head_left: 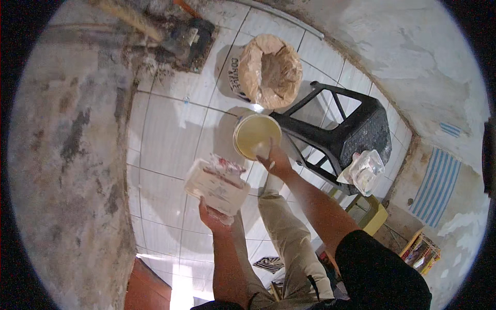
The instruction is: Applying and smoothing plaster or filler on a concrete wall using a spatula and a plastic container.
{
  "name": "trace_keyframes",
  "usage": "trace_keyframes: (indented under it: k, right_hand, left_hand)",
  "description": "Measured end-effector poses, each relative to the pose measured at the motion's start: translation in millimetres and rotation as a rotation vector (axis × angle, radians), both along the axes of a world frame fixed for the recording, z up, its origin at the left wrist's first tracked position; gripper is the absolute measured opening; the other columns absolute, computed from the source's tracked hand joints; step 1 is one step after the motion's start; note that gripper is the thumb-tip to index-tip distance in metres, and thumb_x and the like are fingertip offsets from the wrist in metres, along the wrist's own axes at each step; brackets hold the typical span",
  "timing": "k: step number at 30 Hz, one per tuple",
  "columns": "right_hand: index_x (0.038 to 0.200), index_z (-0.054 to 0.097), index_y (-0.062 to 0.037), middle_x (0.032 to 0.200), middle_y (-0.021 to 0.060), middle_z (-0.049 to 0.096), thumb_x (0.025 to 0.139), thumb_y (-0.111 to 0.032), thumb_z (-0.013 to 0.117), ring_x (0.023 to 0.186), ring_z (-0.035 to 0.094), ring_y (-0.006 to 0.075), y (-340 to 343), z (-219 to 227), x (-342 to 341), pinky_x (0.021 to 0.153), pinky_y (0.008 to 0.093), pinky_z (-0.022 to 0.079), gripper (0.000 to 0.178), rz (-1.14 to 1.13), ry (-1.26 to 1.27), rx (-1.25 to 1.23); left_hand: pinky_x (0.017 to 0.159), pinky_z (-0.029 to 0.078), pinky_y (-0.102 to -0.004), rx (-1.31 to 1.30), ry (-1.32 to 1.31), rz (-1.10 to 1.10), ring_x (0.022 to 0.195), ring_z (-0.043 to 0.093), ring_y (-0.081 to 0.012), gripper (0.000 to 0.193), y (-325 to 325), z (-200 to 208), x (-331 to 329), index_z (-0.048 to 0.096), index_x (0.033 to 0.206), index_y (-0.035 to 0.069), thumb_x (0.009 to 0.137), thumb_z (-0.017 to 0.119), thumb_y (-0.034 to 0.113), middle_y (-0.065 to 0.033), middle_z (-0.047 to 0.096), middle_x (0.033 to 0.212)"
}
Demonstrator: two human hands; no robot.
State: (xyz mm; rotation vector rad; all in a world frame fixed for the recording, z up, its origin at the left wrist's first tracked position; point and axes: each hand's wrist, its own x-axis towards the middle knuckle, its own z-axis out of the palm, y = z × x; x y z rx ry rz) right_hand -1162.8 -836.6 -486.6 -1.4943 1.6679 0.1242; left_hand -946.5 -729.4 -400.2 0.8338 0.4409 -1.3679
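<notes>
The left hand (213, 217) holds a pale tray (219, 190); the right hand (277, 161) grips a round tub (243, 135) at the tray's one o'clock.

We look down on a floor (165, 124) of pale, faintly streaked tiles with dark joints. At its far side we see a round bin (235, 80) lined with brown paper (248, 67). To the right of that stands a black stool (330, 135), its seat bearing a clear plastic container (368, 173). On the near side we find a dark-and-light striped cloth (268, 264).
</notes>
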Motion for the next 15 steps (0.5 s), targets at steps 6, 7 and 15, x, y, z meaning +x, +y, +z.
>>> trace_keyframes:
  k: [6,7,15]
  right_hand:
    - [0.142,0.031,0.006,0.117,0.0296,0.059,0.082,-0.037,0.071,0.107,0.06,0.0432,-14,-56,-14,0.09,0.0466,0.05,0.084,0.185,0.082,-0.212]
    - [0.142,0.033,0.0061,0.117,0.0291,0.06,0.082,-0.037,0.071,0.106,0.061,0.0425,-13,-68,-23,0.089,0.0466,0.05,0.083,0.271,0.113,-0.268]
    - [0.133,0.046,0.0051,0.123,0.0289,0.056,0.082,-0.034,0.069,0.103,0.06,0.0404,-8,-116,-16,0.087,0.0449,0.051,0.068,0.383,0.021,-0.567]
  left_hand:
    - [0.103,0.04,-0.0503,0.21,-0.077,0.046,0.125,0.046,-0.0337,0.063,-12,-5,-1,0.032,0.144,0.002,0.094,0.05,0.036,-0.0158,0.044,0.14]
    - [0.103,0.04,-0.0503,0.2,-0.058,0.05,0.125,0.046,-0.0335,0.062,-11,-6,-4,0.032,0.144,0.003,0.094,0.05,0.036,-0.0152,0.045,0.14]
    - [0.098,0.044,-0.0511,0.211,-0.112,0.091,0.121,0.048,-0.0349,0.061,-14,-5,0,0.032,0.142,0.0,0.096,0.049,0.035,-0.0195,0.045,0.135]
